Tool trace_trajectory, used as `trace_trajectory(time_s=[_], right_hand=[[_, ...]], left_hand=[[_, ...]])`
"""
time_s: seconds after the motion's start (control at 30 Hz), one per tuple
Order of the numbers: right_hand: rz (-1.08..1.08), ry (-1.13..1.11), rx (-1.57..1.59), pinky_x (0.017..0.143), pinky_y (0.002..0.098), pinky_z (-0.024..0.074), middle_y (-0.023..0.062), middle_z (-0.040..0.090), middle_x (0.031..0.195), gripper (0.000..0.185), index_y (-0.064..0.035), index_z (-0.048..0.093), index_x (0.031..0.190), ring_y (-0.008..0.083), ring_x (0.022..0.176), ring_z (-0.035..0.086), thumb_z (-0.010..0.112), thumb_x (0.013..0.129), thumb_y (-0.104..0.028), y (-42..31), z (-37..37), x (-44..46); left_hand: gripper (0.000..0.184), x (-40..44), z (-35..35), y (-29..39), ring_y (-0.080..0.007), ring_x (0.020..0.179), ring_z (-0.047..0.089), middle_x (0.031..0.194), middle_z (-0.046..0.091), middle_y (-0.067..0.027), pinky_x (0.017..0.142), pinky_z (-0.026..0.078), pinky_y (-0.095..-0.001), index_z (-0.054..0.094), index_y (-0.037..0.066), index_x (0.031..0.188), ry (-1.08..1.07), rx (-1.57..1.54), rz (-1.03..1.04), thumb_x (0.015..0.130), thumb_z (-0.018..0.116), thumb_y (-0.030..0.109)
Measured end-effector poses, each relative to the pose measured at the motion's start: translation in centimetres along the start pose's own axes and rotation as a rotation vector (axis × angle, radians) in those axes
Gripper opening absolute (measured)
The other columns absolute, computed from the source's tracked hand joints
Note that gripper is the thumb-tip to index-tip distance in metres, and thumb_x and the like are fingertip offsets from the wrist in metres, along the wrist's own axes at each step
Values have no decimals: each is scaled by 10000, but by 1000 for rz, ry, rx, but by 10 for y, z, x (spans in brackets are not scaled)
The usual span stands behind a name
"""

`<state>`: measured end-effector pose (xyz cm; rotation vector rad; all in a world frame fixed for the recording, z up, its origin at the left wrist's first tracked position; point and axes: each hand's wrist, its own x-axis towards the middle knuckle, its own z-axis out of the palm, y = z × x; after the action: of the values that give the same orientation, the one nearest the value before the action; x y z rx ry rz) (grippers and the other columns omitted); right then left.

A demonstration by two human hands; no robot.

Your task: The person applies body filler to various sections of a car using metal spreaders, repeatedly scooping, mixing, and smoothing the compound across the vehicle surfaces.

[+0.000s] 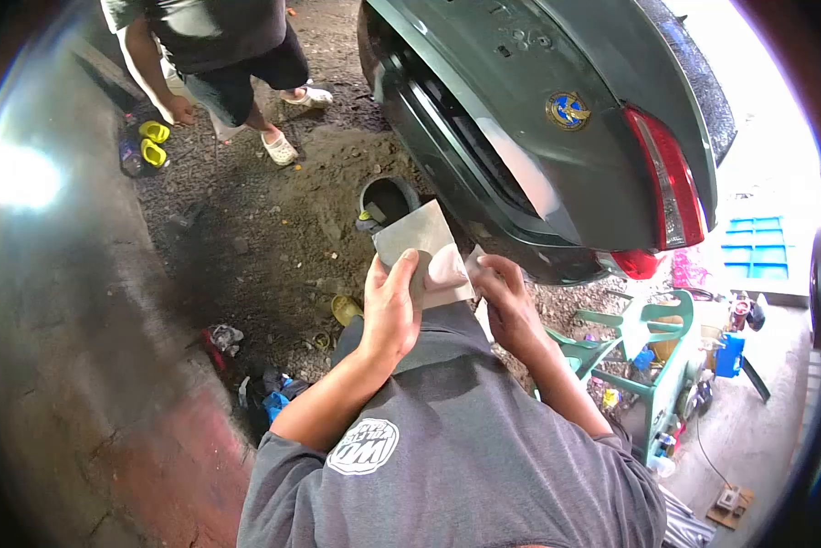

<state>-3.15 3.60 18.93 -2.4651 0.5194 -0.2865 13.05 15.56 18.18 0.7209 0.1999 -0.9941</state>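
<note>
1. Dirt ground [246,247] spreads around us beside a dark car [602,183].
2. Before us, our left hand [392,306] grips a flat board [412,233] bearing pinkish paste [446,267]; our right hand [509,306] pinches a thin pale piece [473,259] beside it.
3. Tilting could spill paste sitting near the board's right edge.
4. The bumper [484,205] crowds ahead; leftward looks roomier.

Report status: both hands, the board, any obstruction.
Left hand holding flat board. Right hand at board's edge, pinching small pale piece, type unclear. Pale pink paste on board. Bucket on ground beyond; no obstruction seen at the hands.
</note>
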Motion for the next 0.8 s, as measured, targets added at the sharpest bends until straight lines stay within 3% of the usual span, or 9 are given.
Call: trace_trajectory(time_s=[0.13,0.23,0.27,0.33,0.43,0.53,0.73,0.8], right_hand=[[151,-39,0,1012,451,449,209,486,1323,404,-42,564,1175,414,1248,496,561,799,107,43,7,-20],[296,-26,-166,949,422,467,226,587,1162,282,-10,550,1131,395,1123,578,544,855,46,47,-33,17],[214,24,-232,905,429,480,249,609,1083,193,5,550,1099,416,1045,603,559,911,-36,40,-49,33],[198,-41,-439,772,479,504,269,633,968,219,-20,573,1132,468,925,615,599,953,-144,26,-76,83],[57,-70,-734,671,524,514,220,666,787,336,-109,523,1267,423,761,666,586,956,-219,13,-89,163],[-103,-176,-1039,639,506,528,170,680,758,353,-103,523,1267,381,723,682,572,928,-192,4,-80,236],[-431,-269,-1131,631,493,539,160,693,774,211,-50,545,1097,374,721,687,531,887,-71,15,-41,312],[-342,-346,-1210,659,504,534,155,700,805,254,-67,539,1147,375,762,688,519,894,-75,18,-29,326]], left_hand=[[241,7,-18,21,-182,1008,646,1120,643,-61,854,555,-360,544,63,1211,-75,-35,46,988,592,142],[249,20,-50,20,-166,992,643,1124,649,-63,839,549,-333,554,60,1226,-65,-2,70,992,585,139],[237,21,-61,22,-155,994,632,1118,648,-56,855,535,-319,555,49,1209,-44,15,39,990,591,128],[220,19,-76,23,-148,1002,624,1109,647,-58,872,522,-304,553,23,1190,1,-16,6,989,590,107],[262,17,-107,17,-165,988,647,1133,652,-53,838,553,-337,564,60,1241,59,-64,31,985,576,113],[229,15,-133,11,-148,965,646,1091,651,-30,825,549,-323,562,79,1211,137,-105,78,983,575,95],[245,7,-156,17,-146,986,644,1099,641,-33,860,541,-325,536,62,1225,202,-164,127,989,582,111],[253,5,-160,19,-150,992,644,1104,639,-33,864,541,-327,529,61,1231,202,-173,131,989,584,113]])
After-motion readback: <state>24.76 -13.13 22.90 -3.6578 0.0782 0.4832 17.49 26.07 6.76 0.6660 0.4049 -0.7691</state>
